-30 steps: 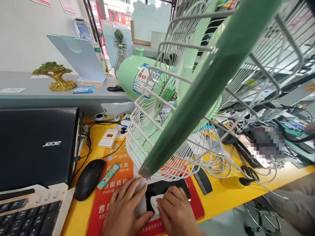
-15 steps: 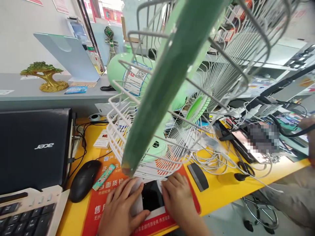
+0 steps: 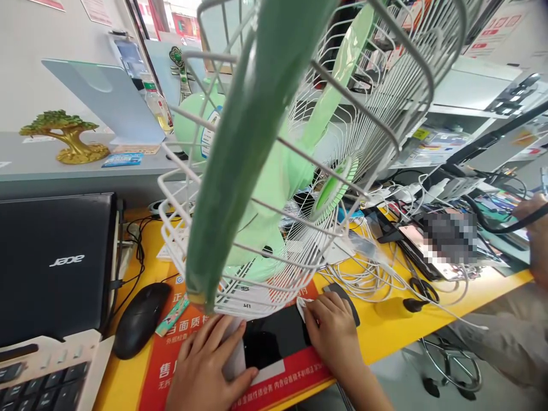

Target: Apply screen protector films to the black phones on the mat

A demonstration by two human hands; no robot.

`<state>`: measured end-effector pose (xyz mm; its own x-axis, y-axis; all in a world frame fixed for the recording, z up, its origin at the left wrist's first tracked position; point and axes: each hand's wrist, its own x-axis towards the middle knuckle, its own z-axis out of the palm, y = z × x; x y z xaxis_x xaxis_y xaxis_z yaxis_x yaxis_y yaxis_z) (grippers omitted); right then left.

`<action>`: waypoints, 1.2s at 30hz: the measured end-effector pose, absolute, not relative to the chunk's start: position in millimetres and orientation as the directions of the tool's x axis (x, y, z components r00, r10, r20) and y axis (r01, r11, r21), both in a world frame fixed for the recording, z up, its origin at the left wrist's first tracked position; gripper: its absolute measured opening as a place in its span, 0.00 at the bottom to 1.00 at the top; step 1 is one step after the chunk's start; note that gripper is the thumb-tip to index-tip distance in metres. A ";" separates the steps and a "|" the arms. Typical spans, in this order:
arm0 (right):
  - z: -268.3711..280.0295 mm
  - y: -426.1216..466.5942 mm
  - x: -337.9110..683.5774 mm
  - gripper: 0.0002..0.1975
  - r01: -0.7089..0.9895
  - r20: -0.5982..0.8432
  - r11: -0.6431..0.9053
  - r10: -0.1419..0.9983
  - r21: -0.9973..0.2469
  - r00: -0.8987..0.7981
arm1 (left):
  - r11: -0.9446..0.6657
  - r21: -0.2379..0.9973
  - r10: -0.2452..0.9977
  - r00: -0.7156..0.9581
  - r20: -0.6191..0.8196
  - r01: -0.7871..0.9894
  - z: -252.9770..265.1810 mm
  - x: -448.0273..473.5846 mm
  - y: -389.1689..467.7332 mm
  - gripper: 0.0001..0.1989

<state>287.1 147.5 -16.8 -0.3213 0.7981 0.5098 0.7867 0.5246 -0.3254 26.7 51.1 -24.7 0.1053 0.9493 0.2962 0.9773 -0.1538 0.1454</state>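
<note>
A phone with a glossy black screen (image 3: 274, 338) lies flat on the red printed mat (image 3: 299, 365). My left hand (image 3: 209, 362) spans its left end, thumb at the near edge and index finger at the far edge, over a pale grey patch whose nature I cannot make out. At the phone's right end, my right hand (image 3: 331, 322) has its fingers bunched on a white wipe (image 3: 302, 305), mostly hidden under them. A green fan (image 3: 257, 188) in a white wire cage stands close before me, its rim just above the phone's far side.
To the left are an Acer laptop (image 3: 55, 262), a black mouse (image 3: 142, 319) and a keyboard (image 3: 47, 377). Right of the mat lie coiled white cables (image 3: 368, 274), scissors (image 3: 423, 290) and a dark curved piece (image 3: 346, 302). Another person's hand (image 3: 533, 220) shows at the far right.
My right hand has slid rightward along the phone with the white wipe, uncovering more of the black screen. My left hand stays at the left end. The view has shifted slightly.
</note>
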 end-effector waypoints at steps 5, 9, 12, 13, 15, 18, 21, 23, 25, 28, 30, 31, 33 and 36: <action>-18.7 144.4 303.0 0.11 0.819 0.490 0.472 0.825 -0.326 -0.281 | -0.158 0.148 0.941 0.103 0.324 0.976 -25.3 27.2 51.2 0.28; -19.7 139.5 310.5 0.11 0.813 0.453 0.475 0.839 -0.338 -0.302 | -0.156 0.151 0.944 0.102 0.312 0.976 -25.6 28.3 51.4 0.28; -20.8 133.2 317.2 0.11 0.802 0.433 0.484 0.843 -0.350 -0.320 | -0.161 0.145 0.941 0.107 0.322 0.976 -27.3 27.7 51.2 0.28; -21.2 131.1 319.5 0.11 0.797 0.422 0.486 0.846 -0.358 -0.326 | -0.164 0.146 0.941 0.110 0.319 0.976 -28.0 27.1 50.8 0.28; -21.8 127.8 323.1 0.10 0.788 0.394 0.484 0.856 -0.382 -0.335 | -0.166 0.152 0.946 0.114 0.303 0.974 -29.3 25.6 50.0 0.28; -22.0 126.8 324.2 0.10 0.778 0.372 0.475 0.866 -0.411 -0.333 | -0.165 0.159 0.950 0.114 0.289 0.973 -30.3 24.1 49.5 0.28; -22.3 131.7 319.4 0.12 0.783 0.390 0.473 0.863 -0.403 -0.321 | -0.158 0.168 0.953 0.105 0.285 0.973 -30.0 24.6 50.0 0.28; -23.1 138.5 314.7 0.13 0.790 0.403 0.476 0.858 -0.387 -0.319 | -0.145 0.184 0.962 0.095 0.255 0.972 -29.4 25.4 50.2 0.29; -24.0 147.6 309.7 0.14 0.796 0.417 0.480 0.850 -0.368 -0.320 | -0.128 0.202 0.974 0.085 0.210 0.971 -28.9 25.6 50.0 0.28; -24.0 161.9 300.3 0.14 0.810 0.453 0.485 0.834 -0.330 -0.315 | -0.118 0.221 0.983 0.083 0.161 0.968 -29.0 24.4 49.2 0.29; -22.5 166.8 290.3 0.13 0.820 0.479 0.487 0.821 -0.301 -0.312 | -0.118 0.229 0.986 0.088 0.140 0.966 -30.0 22.9 48.7 0.30; -21.5 166.4 283.5 0.13 0.821 0.489 0.493 0.812 -0.287 -0.317 | -0.117 0.230 0.988 0.089 0.129 0.966 -30.8 22.1 48.5 0.30; -20.1 159.0 266.4 0.13 0.813 0.506 0.520 0.791 -0.262 -0.344 | -0.113 0.225 0.990 0.091 0.107 0.968 -33.0 20.0 48.3 0.30; -22.5 135.6 235.5 0.10 0.784 0.524 0.574 0.754 -0.234 -0.395 | -0.113 0.201 0.991 0.097 0.092 0.973 -38.7 16.3 47.9 0.30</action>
